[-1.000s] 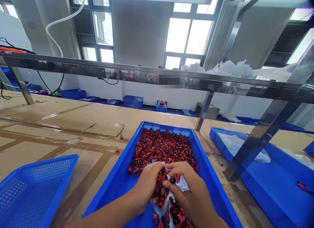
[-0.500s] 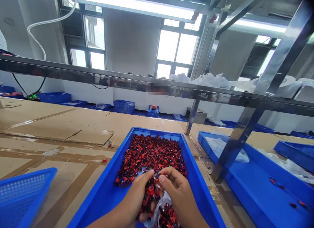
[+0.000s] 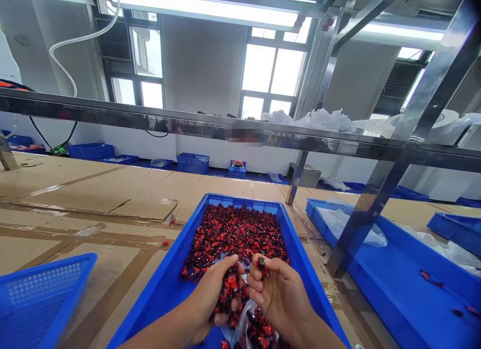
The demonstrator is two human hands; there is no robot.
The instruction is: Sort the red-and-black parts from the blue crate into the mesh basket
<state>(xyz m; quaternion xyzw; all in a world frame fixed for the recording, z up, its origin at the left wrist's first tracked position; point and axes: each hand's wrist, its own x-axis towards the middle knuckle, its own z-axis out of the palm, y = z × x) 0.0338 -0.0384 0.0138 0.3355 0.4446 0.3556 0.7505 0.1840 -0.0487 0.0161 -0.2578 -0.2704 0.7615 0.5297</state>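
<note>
— Cardboard sheets (image 3: 93, 188) over a long bench, steel rail (image 3: 188, 119) across the view, windows (image 3: 272, 73) and ceiling lights (image 3: 206, 8) beyond. And nearer?
— Blue tray (image 3: 240, 199) straight ahead on the cardboard, heaped with small red-and-black parts (image 3: 233, 233). Clear plastic bag (image 3: 235, 329) bunched among them at the near end.
— Left hand (image 3: 214, 299)?
— Over the near end of the tray, cupped palm-up, fingers curled around a scoop of parts. Closed on them, though no tight fist.
— Right hand (image 3: 280, 301)?
— Just beside the left, also over the tray. Fingers and thumb closed in a pinch on one piece (image 3: 261, 264), up above the heap.
— Hands touching?
— Almost, with a narrow gap between them.
— And to either side?
— Left: blue mesh basket (image 3: 45, 299) on the cardboard, well apart from the tray. Right: wider blue tray (image 3: 391, 233), plastic sheet (image 3: 349, 226) at its far end, loose parts (image 3: 430, 278) on its floor, steel post (image 3: 370, 223) in front.
— Far off?
— Blue crates (image 3: 90, 151) along the wall.
</note>
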